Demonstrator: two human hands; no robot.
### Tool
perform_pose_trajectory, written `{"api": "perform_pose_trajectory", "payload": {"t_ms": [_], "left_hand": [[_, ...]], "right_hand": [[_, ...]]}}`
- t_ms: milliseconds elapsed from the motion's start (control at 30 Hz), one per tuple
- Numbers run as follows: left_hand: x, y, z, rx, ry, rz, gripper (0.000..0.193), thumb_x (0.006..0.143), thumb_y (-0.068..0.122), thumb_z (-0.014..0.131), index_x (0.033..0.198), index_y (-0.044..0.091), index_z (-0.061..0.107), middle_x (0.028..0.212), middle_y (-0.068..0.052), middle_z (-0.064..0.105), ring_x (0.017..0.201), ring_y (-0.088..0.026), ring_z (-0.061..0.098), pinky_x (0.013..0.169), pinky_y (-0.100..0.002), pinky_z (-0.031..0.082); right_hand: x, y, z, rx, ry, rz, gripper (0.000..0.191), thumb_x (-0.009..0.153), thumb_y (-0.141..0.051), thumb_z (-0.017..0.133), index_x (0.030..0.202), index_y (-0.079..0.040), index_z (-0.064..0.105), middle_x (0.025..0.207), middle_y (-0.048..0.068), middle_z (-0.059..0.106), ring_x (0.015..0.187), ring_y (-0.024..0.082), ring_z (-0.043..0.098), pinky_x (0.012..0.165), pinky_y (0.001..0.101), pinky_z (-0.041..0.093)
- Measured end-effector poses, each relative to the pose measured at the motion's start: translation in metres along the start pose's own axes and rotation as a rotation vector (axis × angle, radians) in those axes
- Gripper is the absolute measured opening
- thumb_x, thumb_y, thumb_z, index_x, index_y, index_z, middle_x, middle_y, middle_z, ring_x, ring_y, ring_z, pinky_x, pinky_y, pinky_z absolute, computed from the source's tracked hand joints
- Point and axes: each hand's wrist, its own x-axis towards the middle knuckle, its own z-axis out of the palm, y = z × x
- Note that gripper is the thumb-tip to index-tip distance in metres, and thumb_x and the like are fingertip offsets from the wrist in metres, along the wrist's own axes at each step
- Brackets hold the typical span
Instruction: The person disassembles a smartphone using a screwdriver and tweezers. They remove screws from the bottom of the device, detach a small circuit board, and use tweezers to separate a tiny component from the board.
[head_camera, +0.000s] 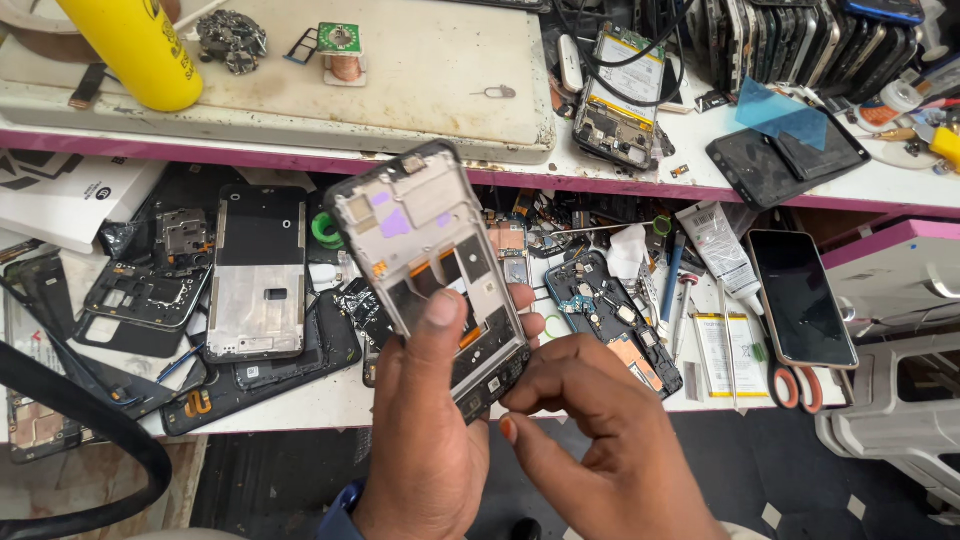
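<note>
Our cluttered workbench (330, 395) carries phone parts; at twelve o'clock our left hand (430, 420) grips a phone frame (430, 270), right hand (600, 430) pinching its hidden lower corner.

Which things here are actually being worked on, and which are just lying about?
In hand:
- phone frame, held up by the left hand
- right hand, pinching at the frame's lower corner

Lying about:
- yellow can
- second phone frame
- glue tube
- scissors
- intact phone
- opened phone on the upper shelf

yellow bottle (135, 50), copper coil (345, 66), scissors (797, 385), glue tube (722, 250), dark phone (801, 297)
</note>
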Motion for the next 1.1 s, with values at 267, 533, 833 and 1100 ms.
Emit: {"api": "perform_pose_trajectory", "payload": {"t_ms": [267,533,833,1100], "left_hand": [[-0.002,0.005,0.003,-0.137,0.042,-0.123,0.060,0.090,0.042,0.057,0.133,0.000,0.060,0.109,-0.020,0.073,0.100,-0.028,0.074,0.091,-0.041,0.060],[-0.003,0.001,0.002,-0.220,-0.058,-0.070,0.058,0.097,0.039,0.059,0.141,0.001,0.057,0.124,-0.017,0.068,0.112,-0.027,0.070,0.094,-0.043,0.059],[-0.005,0.000,0.004,-0.223,-0.091,-0.042,0.057,0.101,0.037,0.059,0.143,0.000,0.055,0.129,-0.015,0.067,0.117,-0.027,0.068,0.097,-0.045,0.059],[-0.007,0.003,0.007,-0.245,-0.068,-0.229,0.062,0.092,0.044,0.052,0.138,0.003,0.056,0.112,-0.024,0.072,0.101,-0.032,0.074,0.091,-0.045,0.059]], "right_hand": [[0.006,0.058,-0.083,-0.125,0.532,0.467,0.011,0.095,-0.001,0.066,0.105,0.000,0.070,0.089,0.007,0.075,0.073,0.012,0.070,0.064,0.0254,0.056],[-0.013,0.114,-0.114,-0.351,0.518,0.679,0.018,0.093,-0.009,0.071,0.108,0.001,0.074,0.085,0.013,0.075,0.069,0.017,0.070,0.063,0.0297,0.052],[0.001,0.109,-0.095,-0.769,0.356,0.682,0.028,0.089,-0.017,0.073,0.113,-0.004,0.077,0.091,0.015,0.076,0.076,0.030,0.073,0.070,0.0416,0.056],[0.003,0.115,-0.084,-0.783,0.354,0.752,0.041,0.082,-0.013,0.076,0.121,-0.002,0.069,0.086,0.019,0.076,0.076,0.034,0.074,0.071,0.0450,0.057]]}}
